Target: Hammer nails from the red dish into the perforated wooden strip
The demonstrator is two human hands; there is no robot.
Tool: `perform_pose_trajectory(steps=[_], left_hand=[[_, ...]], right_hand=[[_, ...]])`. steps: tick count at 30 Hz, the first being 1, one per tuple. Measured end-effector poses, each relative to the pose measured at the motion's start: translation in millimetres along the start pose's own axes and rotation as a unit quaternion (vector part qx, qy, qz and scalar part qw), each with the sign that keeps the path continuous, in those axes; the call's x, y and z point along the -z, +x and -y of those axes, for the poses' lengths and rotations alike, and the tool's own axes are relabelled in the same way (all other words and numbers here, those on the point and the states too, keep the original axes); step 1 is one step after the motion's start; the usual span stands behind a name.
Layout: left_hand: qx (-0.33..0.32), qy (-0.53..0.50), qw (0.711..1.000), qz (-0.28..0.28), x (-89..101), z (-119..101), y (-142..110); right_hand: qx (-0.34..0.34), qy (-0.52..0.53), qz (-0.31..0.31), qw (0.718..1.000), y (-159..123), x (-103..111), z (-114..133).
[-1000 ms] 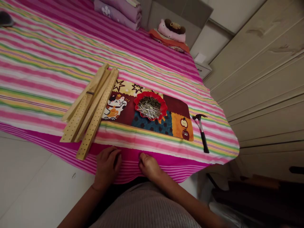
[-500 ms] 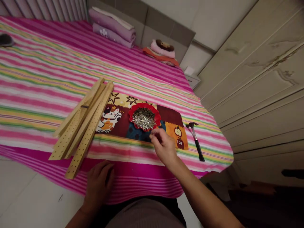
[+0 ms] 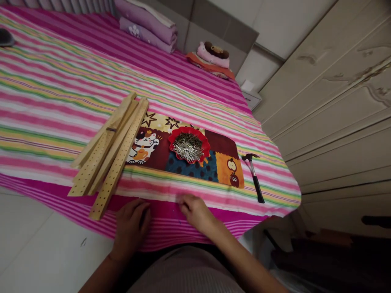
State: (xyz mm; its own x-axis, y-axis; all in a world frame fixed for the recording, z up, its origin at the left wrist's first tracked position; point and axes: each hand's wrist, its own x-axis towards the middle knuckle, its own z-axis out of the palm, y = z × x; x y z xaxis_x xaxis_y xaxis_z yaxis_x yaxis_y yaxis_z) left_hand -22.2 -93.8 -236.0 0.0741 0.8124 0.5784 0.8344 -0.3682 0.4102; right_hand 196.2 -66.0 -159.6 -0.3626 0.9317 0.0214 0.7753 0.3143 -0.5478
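Note:
My left hand (image 3: 131, 228) lies flat on the pink edge of the striped bedsheet (image 3: 55, 93), fingers stretched, holding nothing. Beside it, my right hand (image 3: 195, 211) rests on the same edge with its fingertips pinched together; what they hold, if anything, is too small to make out. Just beyond the hands a red scalloped bowl (image 3: 174, 137) full of thin metal nails sits on a patchwork mat (image 3: 226, 171) with a cat picture. A black-handled hammer (image 3: 254, 178) lies to the mat's right. Several perforated wooden strips (image 3: 110, 150) lie stacked at the left.
Folded purple bedding (image 3: 146, 20) and a plush toy on folded cloth (image 3: 214, 53) sit at the head of the bed. A cream wardrobe (image 3: 336, 101) stands close on the right, a small nightstand (image 3: 251, 95) beyond. White floor tiles (image 3: 36, 244) show at the lower left.
My right hand went from the bed edge up to the red bowl of nails, then came back to the edge with fingertips pinched. The left hand stayed in place.

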Motion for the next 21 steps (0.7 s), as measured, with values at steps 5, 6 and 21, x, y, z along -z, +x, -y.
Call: perform_pose_trajectory(steps=[5,6,21], left_hand=[[0.007,0.004,1.0,0.008,1.9,-3,0],[0.003,0.005,1.0,0.006,2.4,-4,0],[0.002,0.007,1.0,0.01,1.6,-8,-2]], right_hand=[[-0.04,-0.071,0.085,0.993,-15,-46,-3],[-0.041,-0.083,0.088,0.992,-15,-50,-4],[-0.012,-0.054,-0.146,0.988,44,76,16]])
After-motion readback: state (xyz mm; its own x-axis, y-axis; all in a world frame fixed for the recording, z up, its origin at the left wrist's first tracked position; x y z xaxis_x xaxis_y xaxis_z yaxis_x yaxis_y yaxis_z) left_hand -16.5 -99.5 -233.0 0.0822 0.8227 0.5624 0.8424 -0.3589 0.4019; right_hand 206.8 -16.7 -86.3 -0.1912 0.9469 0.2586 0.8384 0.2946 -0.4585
